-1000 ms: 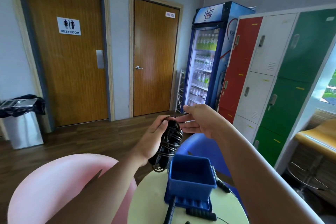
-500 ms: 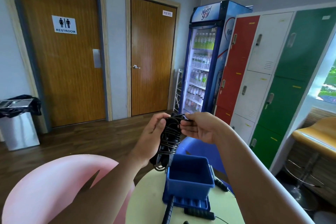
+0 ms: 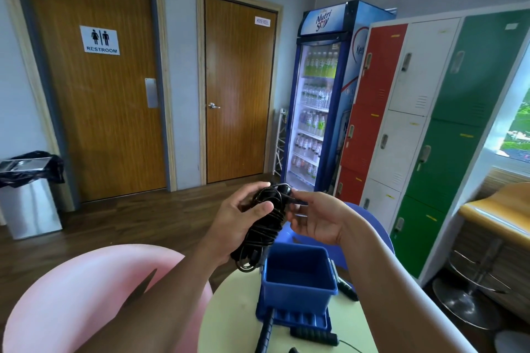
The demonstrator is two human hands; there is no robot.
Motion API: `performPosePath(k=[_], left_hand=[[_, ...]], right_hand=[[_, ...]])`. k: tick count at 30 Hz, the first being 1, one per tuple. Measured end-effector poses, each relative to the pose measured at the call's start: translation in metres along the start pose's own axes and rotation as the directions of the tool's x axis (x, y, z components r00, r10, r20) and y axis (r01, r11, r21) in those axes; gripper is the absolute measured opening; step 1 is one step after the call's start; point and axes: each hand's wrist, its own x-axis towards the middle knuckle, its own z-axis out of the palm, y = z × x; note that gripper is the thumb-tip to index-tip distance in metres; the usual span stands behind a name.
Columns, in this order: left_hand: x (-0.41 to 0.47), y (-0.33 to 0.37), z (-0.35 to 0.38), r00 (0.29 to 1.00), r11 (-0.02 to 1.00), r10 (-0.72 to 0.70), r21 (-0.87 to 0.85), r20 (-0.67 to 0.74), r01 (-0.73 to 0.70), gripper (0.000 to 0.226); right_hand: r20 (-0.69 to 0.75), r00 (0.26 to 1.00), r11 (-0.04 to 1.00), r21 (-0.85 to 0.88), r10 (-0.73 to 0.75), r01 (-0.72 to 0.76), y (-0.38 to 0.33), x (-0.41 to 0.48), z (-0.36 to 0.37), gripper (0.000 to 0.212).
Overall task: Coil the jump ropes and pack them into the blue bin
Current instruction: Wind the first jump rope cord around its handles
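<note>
Head view, sole entry.

Item: black jump rope bundle point(image 3: 265, 226), coiled with turns wound around its middle, held in the air. Its long axis runs steeply, upper end near the fingertips, lower loops hanging just above and left of the blue bin point(image 3: 298, 275).

Left hand point(image 3: 238, 223): fingers wrapped around the bundle's midsection, carrying it.

Right hand point(image 3: 315, 221): fingers narrow, pinching the rope's end at the top of the bundle; likely tucking the tail.

Blue bin: open, seemingly empty, resting on its lid on the round bench point(image 3: 229, 321), directly below and right of the bundle. Left hand is nearer.

Other handles point(image 3: 312, 335) lie on the bench beside the bin.
</note>
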Motion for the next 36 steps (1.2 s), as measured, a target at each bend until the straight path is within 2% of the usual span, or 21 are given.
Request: performPosePath(k=[7, 11, 17, 21, 25, 30, 33, 36], left_hand=[[0.0, 0.003, 0.0, 0.997, 0.999, 0.025, 0.024, 0.067, -0.026, 0.031], [-0.001, 0.003, 0.002, 0.994, 0.998, 0.064, 0.024, 0.084, -0.066, 0.028], [0.002, -0.002, 0.002, 0.994, 0.994, 0.108, 0.019, 0.014, -0.108, 0.036], [0.003, 0.002, 0.003, 0.991, 0.989, 0.136, 0.063, 0.003, -0.136, 0.032], [0.002, 0.004, 0.008, 0.988, 0.985, 0.153, 0.08, -0.024, -0.151, 0.032], [0.01, 0.005, 0.004, 0.977, 0.978, 0.173, 0.134, -0.122, -0.156, 0.027], [0.01, 0.003, 0.005, 0.974, 0.981, 0.161, 0.131, -0.161, -0.141, 0.025], [0.013, 0.004, 0.008, 0.971, 0.973, 0.163, 0.194, -0.174, -0.129, 0.023]], right_hand=[[-0.041, 0.986, 0.986, 0.038, -0.161, 0.163, -0.004, 0.002, 0.006, 0.013], [-0.069, 0.983, 0.985, 0.015, -0.171, 0.172, -0.006, 0.004, 0.011, 0.012], [-0.105, 0.98, 0.983, -0.087, -0.171, 0.162, -0.021, 0.002, 0.019, 0.017], [-0.104, 0.986, 0.991, -0.025, -0.13, 0.128, -0.022, -0.001, 0.018, 0.012], [-0.107, 0.993, 0.999, 0.006, -0.041, 0.042, -0.013, 0.005, 0.02, 0.017], [-0.082, 0.996, 0.988, -0.148, 0.031, -0.043, 0.015, 0.013, 0.02, 0.034], [-0.12, 0.991, 0.98, -0.194, -0.067, 0.042, 0.027, 0.015, 0.027, 0.03], [-0.236, 0.912, 0.938, -0.166, -0.336, 0.303, 0.038, 0.021, 0.041, 0.021]])
